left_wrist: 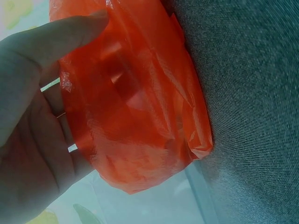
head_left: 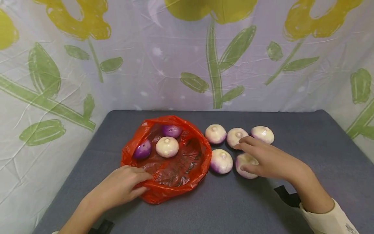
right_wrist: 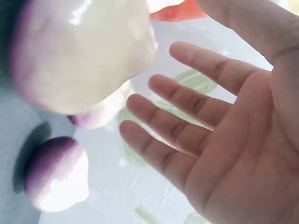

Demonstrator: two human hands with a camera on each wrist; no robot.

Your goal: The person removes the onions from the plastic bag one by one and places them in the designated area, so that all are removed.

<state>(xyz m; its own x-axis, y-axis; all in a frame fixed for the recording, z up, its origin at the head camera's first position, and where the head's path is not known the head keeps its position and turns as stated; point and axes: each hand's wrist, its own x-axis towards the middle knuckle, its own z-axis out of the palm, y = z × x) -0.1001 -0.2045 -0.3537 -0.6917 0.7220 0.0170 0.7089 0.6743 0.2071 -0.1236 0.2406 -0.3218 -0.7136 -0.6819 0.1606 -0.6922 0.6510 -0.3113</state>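
A red plastic bag (head_left: 187, 187) stands with its mouth wide and its rim rolled outward. Inside it lie three purple-and-white turnips, one with its white side up (head_left: 167, 147) and two showing purple (head_left: 171, 130). My left hand (head_left: 124, 185) holds the bag's near left rim, thumb (left_wrist: 70, 35) on the outer side and the other fingers behind the plastic. Over the loose turnips to the right is my right hand (head_left: 267, 159), fingers spread with nothing in them. Its fingers partly cover the near right turnip (head_left: 245, 167); the right wrist view shows the bare palm facing a large turnip (right_wrist: 84, 51).
Right beside the bag lie more turnips, at the near left (head_left: 221, 161), far left (head_left: 215, 134), far middle (head_left: 236, 136) and far right (head_left: 263, 134). A dark grey cloth (head_left: 204, 211) covers the table. A flower-printed curtain (head_left: 146, 74) surrounds its back and sides.
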